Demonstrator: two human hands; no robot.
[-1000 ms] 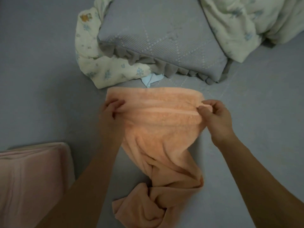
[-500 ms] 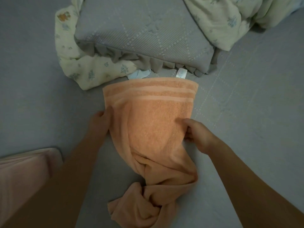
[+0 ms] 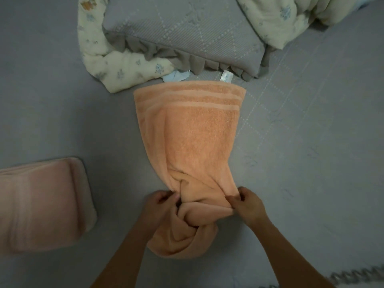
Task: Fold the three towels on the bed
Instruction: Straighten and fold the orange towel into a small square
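An orange towel (image 3: 195, 129) lies lengthwise on the grey bed sheet (image 3: 311, 163). Its far end is spread flat with a striped band and a white tag; its near end is bunched and twisted. My left hand (image 3: 160, 206) pinches the bunched cloth on its left side. My right hand (image 3: 247, 204) pinches the towel's right edge close by. A pink towel (image 3: 41, 204), folded into a thick block, rests on the sheet at the left.
A grey quilted pillow (image 3: 187, 32) with a frilled edge lies just beyond the towel. A cream floral blanket (image 3: 124, 65) curls around its left side, and a cream quilt (image 3: 291, 17) sits at the top right. A frilled sheet edge (image 3: 357, 276) shows at the bottom right.
Both hands slid down the towel's sides from its upper half to the bunched near end. The far end now lies flat with its tag showing.
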